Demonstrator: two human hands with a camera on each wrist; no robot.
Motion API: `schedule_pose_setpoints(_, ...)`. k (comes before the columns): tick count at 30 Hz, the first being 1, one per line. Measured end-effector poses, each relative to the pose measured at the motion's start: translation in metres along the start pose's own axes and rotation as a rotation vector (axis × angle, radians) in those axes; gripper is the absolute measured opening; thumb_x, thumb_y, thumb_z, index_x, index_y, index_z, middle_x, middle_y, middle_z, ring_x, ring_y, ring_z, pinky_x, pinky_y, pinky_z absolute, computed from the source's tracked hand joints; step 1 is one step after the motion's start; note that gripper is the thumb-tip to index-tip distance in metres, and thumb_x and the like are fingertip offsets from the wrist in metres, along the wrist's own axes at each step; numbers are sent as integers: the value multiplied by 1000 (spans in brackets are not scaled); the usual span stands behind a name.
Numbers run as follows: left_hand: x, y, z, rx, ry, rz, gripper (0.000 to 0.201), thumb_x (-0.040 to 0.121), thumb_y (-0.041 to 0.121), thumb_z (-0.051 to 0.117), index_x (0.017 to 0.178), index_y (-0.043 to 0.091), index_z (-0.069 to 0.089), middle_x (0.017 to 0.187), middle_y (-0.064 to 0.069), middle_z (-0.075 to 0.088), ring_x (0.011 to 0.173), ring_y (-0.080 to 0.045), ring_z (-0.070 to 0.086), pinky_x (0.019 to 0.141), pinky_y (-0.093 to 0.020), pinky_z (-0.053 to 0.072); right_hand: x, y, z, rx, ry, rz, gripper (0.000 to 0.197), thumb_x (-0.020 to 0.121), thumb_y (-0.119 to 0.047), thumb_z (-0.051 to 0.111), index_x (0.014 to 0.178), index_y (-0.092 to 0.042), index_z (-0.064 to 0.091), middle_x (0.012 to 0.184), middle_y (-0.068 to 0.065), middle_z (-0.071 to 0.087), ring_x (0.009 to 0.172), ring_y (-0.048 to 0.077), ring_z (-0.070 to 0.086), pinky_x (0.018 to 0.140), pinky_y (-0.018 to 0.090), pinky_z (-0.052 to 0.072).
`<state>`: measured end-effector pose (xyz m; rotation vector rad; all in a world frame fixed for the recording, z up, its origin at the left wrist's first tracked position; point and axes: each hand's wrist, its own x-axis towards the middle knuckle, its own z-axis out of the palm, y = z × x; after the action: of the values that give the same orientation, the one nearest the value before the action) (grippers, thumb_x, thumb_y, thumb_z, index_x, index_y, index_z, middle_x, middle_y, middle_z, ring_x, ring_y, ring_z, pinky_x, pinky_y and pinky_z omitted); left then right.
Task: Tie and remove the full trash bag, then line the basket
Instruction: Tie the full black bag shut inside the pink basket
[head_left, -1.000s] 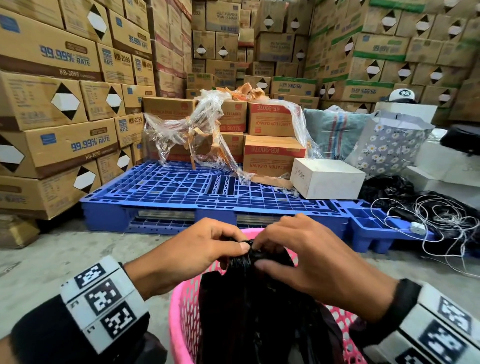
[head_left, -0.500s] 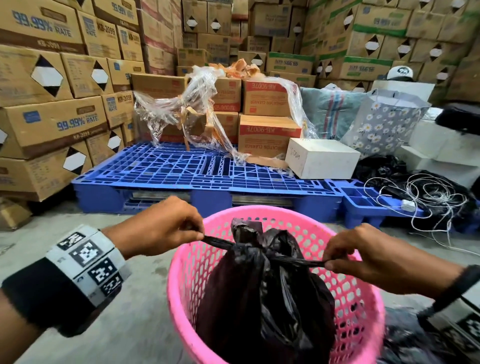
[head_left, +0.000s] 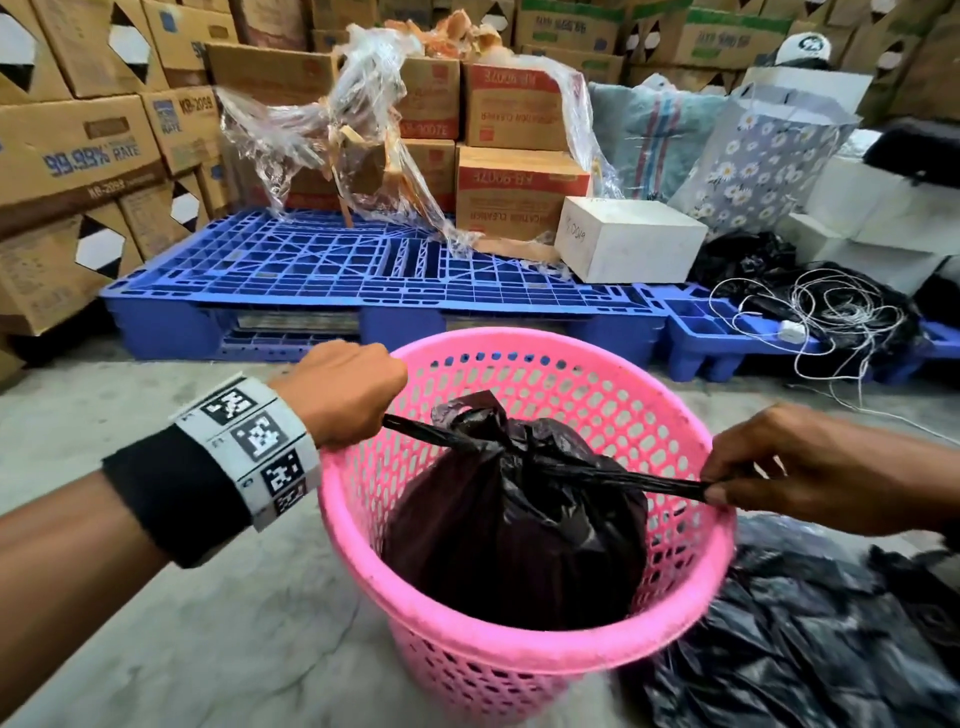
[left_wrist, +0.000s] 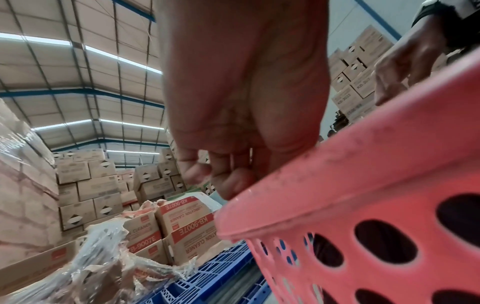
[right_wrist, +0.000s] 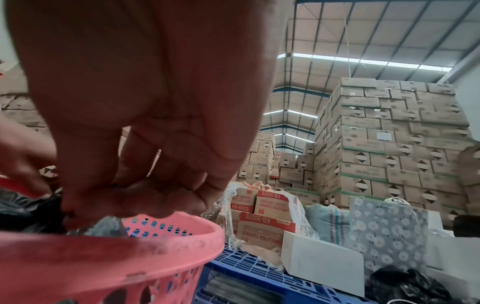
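Observation:
A full black trash bag sits inside a pink perforated basket on the concrete floor. Its neck is knotted at the top, with two twisted black ends stretched out sideways. My left hand grips the left end in a fist over the basket's left rim. At the right rim my right hand pinches the other end between thumb and fingers. In the right wrist view the right hand has its fingers curled above the rim, with black bag plastic beside it.
A heap of black plastic bags lies on the floor right of the basket. Behind it stands a blue pallet with cartons, torn clear wrap and a white box. Tangled white cord lies at the right. Stacked cartons wall the left.
Both hands went from working close together at the bag's neck to pulling the two ends apart toward opposite rims. The knot has drawn tight, and the ends are stretched further than half a second ago.

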<state>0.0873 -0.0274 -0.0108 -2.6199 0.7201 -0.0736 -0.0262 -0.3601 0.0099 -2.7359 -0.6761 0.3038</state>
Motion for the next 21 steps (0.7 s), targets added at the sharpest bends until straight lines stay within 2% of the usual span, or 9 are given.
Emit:
schedule_pose_setpoints(2, 3, 5, -2, 38, 8, -37, 9, 84, 10, 48, 76, 10, 51, 100, -15, 64, 93, -38, 63, 60, -34, 28, -5, 4, 0, -29, -12, 15, 13, 85, -19, 65, 76, -26, 71, 60, -11, 64, 53, 1, 50, 52, 7, 35)
schedule_pose_setpoints(5, 6, 8, -1, 50, 31, -65, 36, 87, 10, 46, 58, 16, 26, 102, -13, 62, 95, -36, 61, 63, -35, 25, -13, 9, 2, -86, 10, 51, 12, 85, -37, 60, 75, -34, 67, 63, -12, 63, 56, 5, 52, 53, 14, 39)
schedule_pose_setpoints(7, 4, 5, 1, 16, 68, -65, 28, 88, 13, 46, 63, 17, 36, 102, -12, 63, 95, -36, 61, 63, -36, 27, -16, 9, 0, -74, 78, 50, 35, 82, -61, 47, 74, -32, 65, 62, -7, 61, 54, 7, 49, 52, 19, 40)
schedule_pose_setpoints(9, 1, -2, -4, -16, 72, -76, 11, 90, 20, 46, 87, 15, 55, 105, -10, 64, 99, -36, 61, 67, -38, 37, -14, 5, -8, -51, 146, 46, 59, 73, -76, 35, 76, -26, 66, 63, -1, 60, 53, 10, 47, 51, 21, 39)
schedule_pose_setpoints(10, -1, -7, -7, -46, 49, -91, 15, 91, 24, 46, 95, 14, 57, 105, -10, 63, 101, -35, 60, 68, -37, 40, -12, -1, -12, -30, 169, 32, 60, 73, -77, 35, 77, -26, 66, 64, 0, 61, 54, 10, 49, 52, 22, 40)
schedule_pose_setpoints(13, -1, -16, -19, -368, 5, -120, 19, 88, 26, 51, 75, 15, 60, 83, -10, 61, 86, -32, 62, 65, -36, 46, 2, -27, -24, 45, 234, -56, 33, 80, -58, 50, 79, -30, 66, 67, -7, 66, 62, 11, 59, 59, 26, 48)
schedule_pose_setpoints(15, -1, -15, -28, -791, -5, -130, 32, 88, 19, 55, 57, 15, 63, 62, -7, 58, 59, -24, 55, 56, -32, 43, 15, -48, -30, 118, 247, -108, 16, 85, -40, 58, 81, -28, 68, 69, -7, 69, 64, 12, 61, 61, 25, 49)
schedule_pose_setpoints(17, -4, -5, -39, -1265, -18, -102, 43, 91, 12, 54, 48, 15, 61, 55, -5, 50, 46, -14, 44, 51, -28, 34, 31, -70, -34, 146, 235, -169, 12, 87, -28, 60, 84, -20, 69, 71, -3, 70, 66, 15, 61, 63, 29, 49)
schedule_pose_setpoints(21, -11, 25, -51, -1644, -69, 158, 30, 88, 4, 57, 62, 14, 68, 55, 1, 55, 47, -8, 46, 51, -22, 35, 64, -97, -36, 156, 290, -243, 15, 88, -26, 58, 85, -15, 69, 74, 4, 71, 68, 23, 63, 66, 45, 50)
